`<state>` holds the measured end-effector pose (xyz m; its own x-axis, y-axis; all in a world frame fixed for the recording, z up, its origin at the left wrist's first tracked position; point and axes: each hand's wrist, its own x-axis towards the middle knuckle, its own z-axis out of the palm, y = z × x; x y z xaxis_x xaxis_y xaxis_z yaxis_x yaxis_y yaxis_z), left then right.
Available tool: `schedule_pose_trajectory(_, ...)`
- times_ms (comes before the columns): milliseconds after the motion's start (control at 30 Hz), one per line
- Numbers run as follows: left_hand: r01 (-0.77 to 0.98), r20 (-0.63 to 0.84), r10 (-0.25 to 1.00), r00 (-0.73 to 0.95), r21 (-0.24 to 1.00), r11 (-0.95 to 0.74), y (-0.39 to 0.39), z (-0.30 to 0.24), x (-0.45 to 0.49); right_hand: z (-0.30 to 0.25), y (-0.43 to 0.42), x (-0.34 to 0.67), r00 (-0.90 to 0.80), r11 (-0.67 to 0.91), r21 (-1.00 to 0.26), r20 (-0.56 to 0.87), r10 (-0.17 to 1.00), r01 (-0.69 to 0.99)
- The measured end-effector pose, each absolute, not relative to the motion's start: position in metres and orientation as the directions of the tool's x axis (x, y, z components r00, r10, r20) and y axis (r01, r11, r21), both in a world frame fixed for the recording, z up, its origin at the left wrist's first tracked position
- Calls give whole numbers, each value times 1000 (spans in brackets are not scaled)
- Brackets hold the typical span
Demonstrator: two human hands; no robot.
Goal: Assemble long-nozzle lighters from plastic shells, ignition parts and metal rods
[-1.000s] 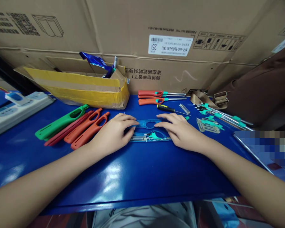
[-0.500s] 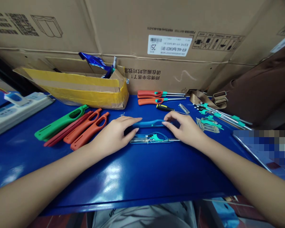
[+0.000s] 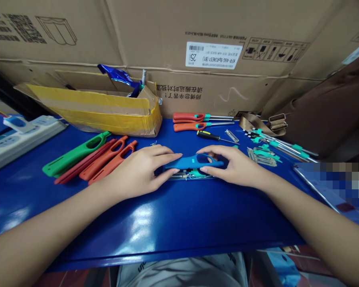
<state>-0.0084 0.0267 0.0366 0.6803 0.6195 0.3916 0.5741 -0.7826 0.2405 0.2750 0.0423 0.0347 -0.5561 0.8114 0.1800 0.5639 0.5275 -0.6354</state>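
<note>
Between my hands is a blue lighter casing half point(image 3: 184, 162) with a looped trigger opening at its right end. My left hand point(image 3: 151, 165) pinches its left end between thumb and fingers. Around the loop end, my right hand point(image 3: 227, 163) grips with thumb and index finger. Just below and partly covered by this piece lies the other casing half point(image 3: 202, 177), holding a clear fuel tank point(image 3: 181, 175) and a teal trigger point(image 3: 194, 172). Several empty casings, a green one point(image 3: 74, 155) and red and orange ones point(image 3: 107, 161), lie left of my left hand.
Assembled red lighters point(image 3: 188, 118) and a black-yellow screwdriver point(image 3: 208, 135) lie behind my hands. To the right are metal tubes with teal parts point(image 3: 283, 145) and clear tanks point(image 3: 263, 155). A taped cardboard box point(image 3: 107, 113) and a power strip point(image 3: 24, 137) stand at left.
The blue casing half has come nearer to me and turned its outer face up, now over the filled half. My right hand has shifted from its edge to around the loop end.
</note>
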Motion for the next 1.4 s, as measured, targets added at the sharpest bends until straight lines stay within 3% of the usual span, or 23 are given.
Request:
schedule_pose_trajectory(100, 569, 334, 623, 707, 255, -782, 27, 38, -10, 33, 41, 274, -617, 614, -561, 216, 756, 555)
schedule_pose_trajectory(300, 546, 233, 611, 757, 289, -786, 27, 41, -11, 30, 40, 272, -704, 678, -557, 217, 676, 480)
schedule_pose_trajectory(1000, 572, 175, 631, 756, 291, -767, 28, 38, -11, 24, 41, 273, -726, 698, -489, 173, 665, 523)
schedule_pose_trajectory(1267, 609, 146, 624, 768, 139, -781, 22, 43, -7, 24, 37, 269, -690, 647, -524, 146, 709, 554)
schedule_pose_trajectory(1400, 612, 134, 606, 784, -8, -791, 14, 44, -1, 26, 33, 267, -725, 716, -376, 148, 673, 588)
